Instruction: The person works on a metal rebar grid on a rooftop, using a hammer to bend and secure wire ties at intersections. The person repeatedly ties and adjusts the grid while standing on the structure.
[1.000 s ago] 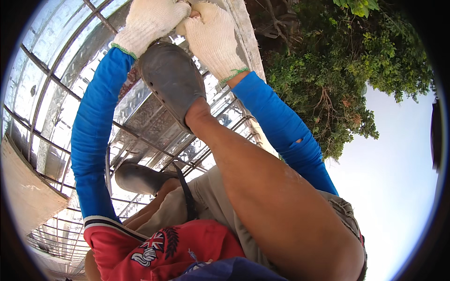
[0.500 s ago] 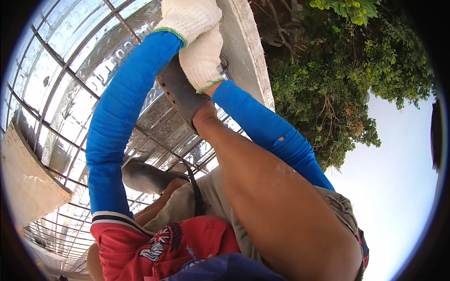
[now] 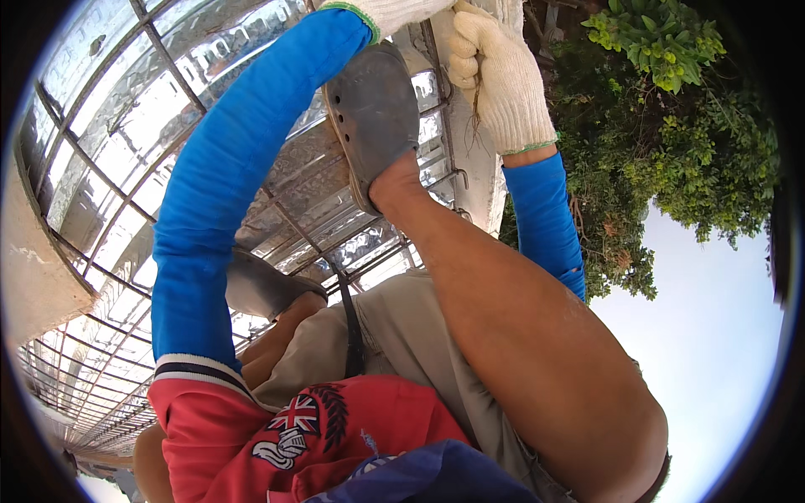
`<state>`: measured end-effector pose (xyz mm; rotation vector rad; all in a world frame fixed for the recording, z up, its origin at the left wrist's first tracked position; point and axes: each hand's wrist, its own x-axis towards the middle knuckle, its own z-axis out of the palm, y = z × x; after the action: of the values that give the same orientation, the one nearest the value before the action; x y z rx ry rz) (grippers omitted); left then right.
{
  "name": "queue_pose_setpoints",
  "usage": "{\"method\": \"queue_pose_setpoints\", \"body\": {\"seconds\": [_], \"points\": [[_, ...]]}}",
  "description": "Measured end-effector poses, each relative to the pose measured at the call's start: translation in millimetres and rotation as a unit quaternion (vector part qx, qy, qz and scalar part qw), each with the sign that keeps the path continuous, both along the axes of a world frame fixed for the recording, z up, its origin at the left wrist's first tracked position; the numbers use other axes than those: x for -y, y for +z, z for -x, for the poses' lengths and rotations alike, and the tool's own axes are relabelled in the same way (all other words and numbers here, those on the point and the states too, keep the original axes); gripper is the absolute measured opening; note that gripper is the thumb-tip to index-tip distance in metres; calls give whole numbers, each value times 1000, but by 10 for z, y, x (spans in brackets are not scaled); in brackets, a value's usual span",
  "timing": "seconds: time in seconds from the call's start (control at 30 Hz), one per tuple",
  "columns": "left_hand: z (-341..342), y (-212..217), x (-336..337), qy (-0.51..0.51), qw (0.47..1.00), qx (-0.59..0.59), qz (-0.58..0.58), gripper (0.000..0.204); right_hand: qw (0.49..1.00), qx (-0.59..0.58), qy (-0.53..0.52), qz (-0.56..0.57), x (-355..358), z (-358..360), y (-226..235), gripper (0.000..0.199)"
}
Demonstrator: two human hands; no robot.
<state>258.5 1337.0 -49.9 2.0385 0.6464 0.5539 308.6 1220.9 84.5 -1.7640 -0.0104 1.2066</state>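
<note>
Red shirt and bare leg are filling the foreground, a grey clog pressing on the metal grating. Beyond, the gloved right hand is gripping thin brown stems beside the pale post. The left hand is running off-frame, its grip impossible to tell.

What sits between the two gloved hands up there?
In the head view, between the left hand and the right hand shows the toe of a grey clog, with a shiny metal grid behind.
</note>
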Motion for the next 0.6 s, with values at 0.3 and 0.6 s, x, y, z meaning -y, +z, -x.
{"method": "queue_pose_setpoints", "body": {"seconds": [0.3, 0.6], "points": [[257, 109, -42, -21, 988, -32, 149, 19, 700, 637, 317, 64, -2, -59, -298, 20], [296, 197, -36, -26, 963, -17, 266, 19, 645, 627, 411, 145, 114, -101, -256, 20]]}}
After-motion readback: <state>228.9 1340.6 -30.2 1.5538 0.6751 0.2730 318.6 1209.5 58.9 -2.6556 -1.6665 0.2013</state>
